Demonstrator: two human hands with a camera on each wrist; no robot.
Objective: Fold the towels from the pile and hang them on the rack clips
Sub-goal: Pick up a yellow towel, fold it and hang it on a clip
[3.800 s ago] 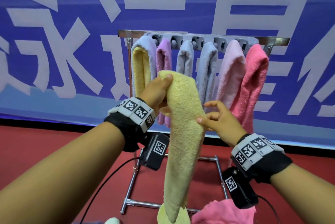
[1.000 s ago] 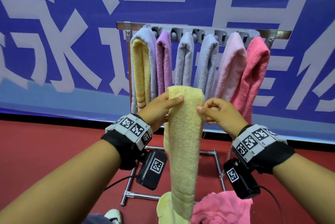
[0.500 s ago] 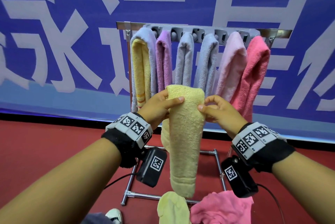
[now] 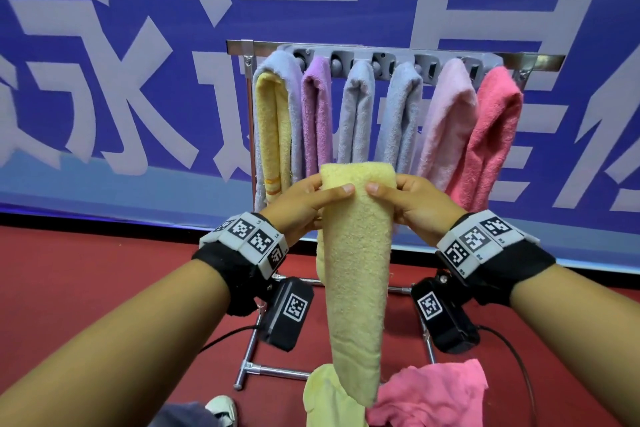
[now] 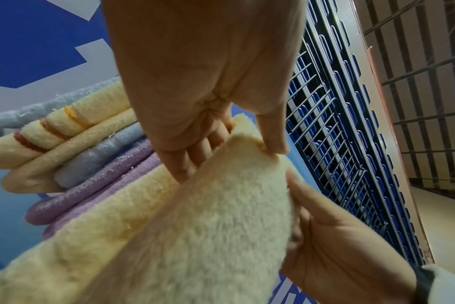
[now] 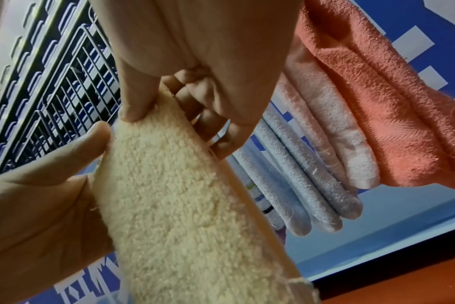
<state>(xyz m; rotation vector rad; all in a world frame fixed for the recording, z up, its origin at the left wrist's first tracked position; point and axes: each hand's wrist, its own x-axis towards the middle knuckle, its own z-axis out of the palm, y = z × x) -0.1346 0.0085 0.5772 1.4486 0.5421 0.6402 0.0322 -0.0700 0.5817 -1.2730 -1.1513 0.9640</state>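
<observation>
A folded yellow towel (image 4: 356, 253) hangs in front of me, held by its top fold. My left hand (image 4: 304, 205) pinches the top left corner with the thumb in front; my right hand (image 4: 412, 201) pinches the top right corner the same way. Both wrist views show the yellow towel (image 5: 195, 226) (image 6: 179, 205) between thumb and fingers. Behind stands the metal rack (image 4: 540, 61) with its grey clip bar (image 4: 381, 63). Several towels hang from it: yellow with blue-grey (image 4: 277, 122), purple (image 4: 317, 115), two grey-blue, light pink (image 4: 446, 122) and hot pink (image 4: 491, 136).
On the floor below lies the pile: a yellow towel (image 4: 325, 395) and a pink towel (image 4: 433, 395). The rack's foot bar (image 4: 273, 371) stands on the red floor. A blue banner wall (image 4: 104, 80) rises behind. My shoe (image 4: 221, 409) shows at the bottom edge.
The yellow towel has been folded shorter and lifted off the pile. My right hand moved from the towel's side to its top right corner; both thumbs now meet on the top fold.
</observation>
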